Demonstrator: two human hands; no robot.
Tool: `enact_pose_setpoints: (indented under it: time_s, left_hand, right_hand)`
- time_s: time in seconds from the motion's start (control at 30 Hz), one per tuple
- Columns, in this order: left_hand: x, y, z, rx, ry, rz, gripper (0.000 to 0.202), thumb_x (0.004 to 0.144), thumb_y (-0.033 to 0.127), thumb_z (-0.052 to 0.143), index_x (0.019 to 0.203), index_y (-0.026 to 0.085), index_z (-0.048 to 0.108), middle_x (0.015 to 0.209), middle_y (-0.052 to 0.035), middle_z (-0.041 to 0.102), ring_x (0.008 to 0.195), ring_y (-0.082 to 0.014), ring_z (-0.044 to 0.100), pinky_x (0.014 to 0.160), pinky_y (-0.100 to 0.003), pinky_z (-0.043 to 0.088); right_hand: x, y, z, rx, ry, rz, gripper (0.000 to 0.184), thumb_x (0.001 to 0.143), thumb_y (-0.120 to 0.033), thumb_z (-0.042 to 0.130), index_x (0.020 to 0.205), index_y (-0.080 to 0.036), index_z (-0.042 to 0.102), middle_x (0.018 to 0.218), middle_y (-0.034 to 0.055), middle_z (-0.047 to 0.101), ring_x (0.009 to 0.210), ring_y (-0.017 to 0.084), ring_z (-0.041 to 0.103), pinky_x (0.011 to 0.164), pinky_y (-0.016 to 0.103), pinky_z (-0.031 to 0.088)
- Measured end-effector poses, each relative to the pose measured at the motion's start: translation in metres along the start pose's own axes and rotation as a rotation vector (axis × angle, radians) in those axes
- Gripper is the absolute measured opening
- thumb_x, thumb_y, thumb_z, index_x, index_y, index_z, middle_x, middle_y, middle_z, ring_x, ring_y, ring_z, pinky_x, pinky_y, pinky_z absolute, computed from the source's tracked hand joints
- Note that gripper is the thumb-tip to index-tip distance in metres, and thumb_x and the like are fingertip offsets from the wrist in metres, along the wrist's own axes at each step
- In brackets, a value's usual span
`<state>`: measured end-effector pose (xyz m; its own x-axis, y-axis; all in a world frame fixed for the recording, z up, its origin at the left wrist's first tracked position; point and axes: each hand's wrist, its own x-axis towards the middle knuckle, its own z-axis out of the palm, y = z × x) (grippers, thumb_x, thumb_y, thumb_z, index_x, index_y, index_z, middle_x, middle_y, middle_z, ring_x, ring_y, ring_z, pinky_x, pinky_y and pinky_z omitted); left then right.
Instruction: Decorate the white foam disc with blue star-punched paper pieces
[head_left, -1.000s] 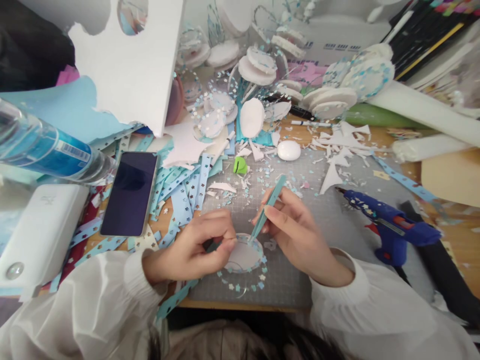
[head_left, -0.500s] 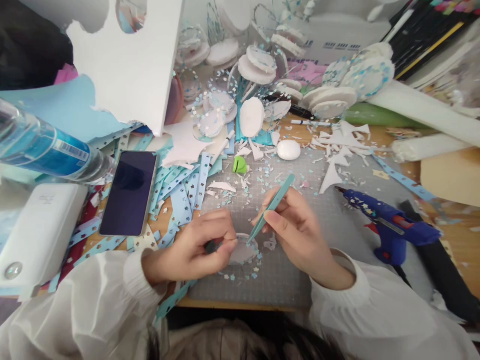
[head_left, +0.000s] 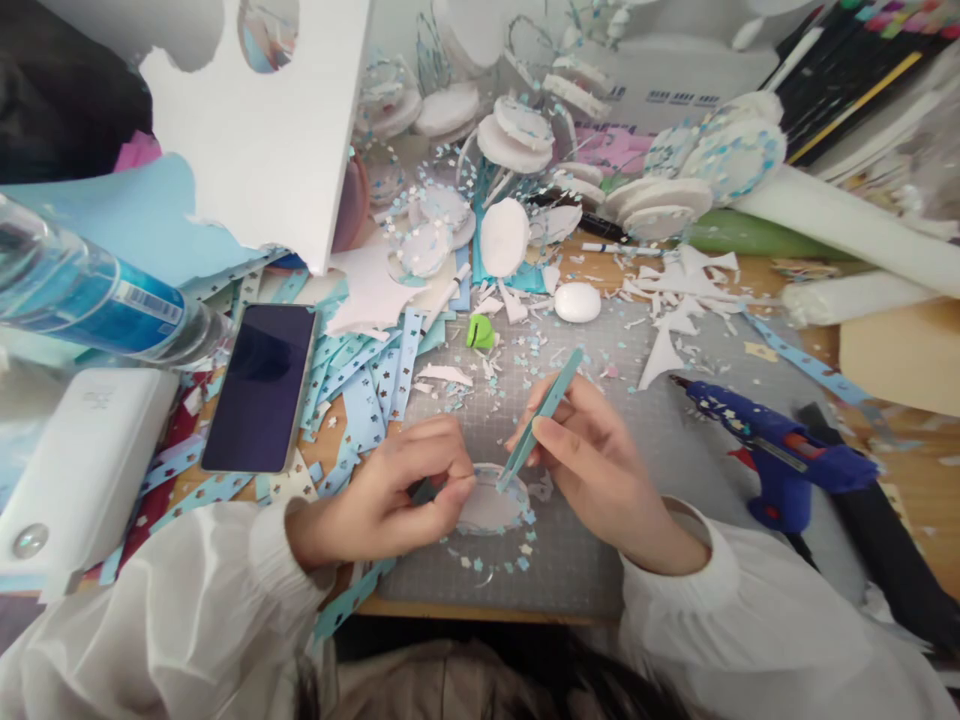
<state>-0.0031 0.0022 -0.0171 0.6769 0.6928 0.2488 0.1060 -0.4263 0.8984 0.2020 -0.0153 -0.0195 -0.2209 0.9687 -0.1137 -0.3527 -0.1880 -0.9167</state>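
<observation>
My right hand [head_left: 589,460] grips turquoise tweezers [head_left: 553,402] between thumb and fingers. Their tips point down over a white oval disc [head_left: 491,512] with small blue and white stars about its edge. Beside the disc's left edge, my left hand [head_left: 409,485] is closed in a pinch; whatever lies between its fingertips is too small to make out. A curved row of tiny stars [head_left: 495,566] shows just below the disc. A grey cutting mat [head_left: 600,545] lies under all of these.
A blue glue gun [head_left: 780,440] lies to the right. At left are a phone [head_left: 261,388], a white power bank [head_left: 82,465] and a water bottle [head_left: 97,295]. Punched paper strips [head_left: 367,400], white foam scraps [head_left: 664,350] and several star-trimmed discs [head_left: 514,135] spread behind.
The tweezer tips have parted slightly and stay over the disc. More of the disc's face shows, and the row of stars sits a little lower. My left hand keeps its pinch.
</observation>
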Motion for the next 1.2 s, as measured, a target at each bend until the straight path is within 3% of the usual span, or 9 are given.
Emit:
enact_pose_setpoints:
  time_s: [0.4, 0.57, 1.03, 1.2]
  left_hand:
    - [0.002, 0.002, 0.000, 0.053, 0.028, 0.076, 0.016, 0.086, 0.007, 0.052, 0.073, 0.017, 0.051, 0.066, -0.0005, 0.051, 0.065, -0.0128, 0.046, 0.060, -0.025, 0.038]
    - [0.002, 0.001, 0.000, 0.053, 0.031, 0.074, 0.015, 0.085, 0.007, 0.055, 0.075, 0.017, 0.052, 0.066, -0.0006, 0.052, 0.066, -0.0126, 0.047, 0.061, -0.025, 0.038]
    - [0.002, 0.002, 0.001, 0.029, 0.046, 0.022, 0.017, 0.088, 0.010, 0.052, 0.072, 0.017, 0.051, 0.065, 0.0002, 0.051, 0.065, -0.0124, 0.046, 0.061, -0.025, 0.038]
    - [0.001, 0.001, 0.001, -0.014, 0.044, -0.088, 0.022, 0.091, 0.015, 0.050, 0.069, 0.017, 0.049, 0.066, 0.0012, 0.047, 0.062, -0.0107, 0.044, 0.059, -0.024, 0.036]
  right_hand:
    - [0.002, -0.001, 0.003, 0.148, 0.053, 0.208, 0.011, 0.085, -0.029, 0.067, 0.091, -0.024, 0.060, 0.069, -0.0037, 0.060, 0.063, 0.008, 0.059, 0.057, 0.018, 0.042]
    - [0.003, -0.004, 0.004, 0.131, 0.066, 0.220, 0.011, 0.084, -0.029, 0.068, 0.088, -0.022, 0.060, 0.066, -0.0042, 0.061, 0.055, 0.006, 0.055, 0.053, 0.018, 0.040]
    - [0.001, -0.002, -0.001, -0.026, 0.041, 0.057, 0.010, 0.087, -0.029, 0.066, 0.092, -0.024, 0.059, 0.069, -0.0048, 0.059, 0.060, 0.010, 0.060, 0.056, 0.022, 0.046]
    - [-0.007, -0.006, 0.004, -0.282, 0.105, -0.213, 0.005, 0.088, -0.023, 0.063, 0.092, -0.025, 0.061, 0.077, -0.0008, 0.062, 0.063, 0.013, 0.061, 0.056, 0.027, 0.049]
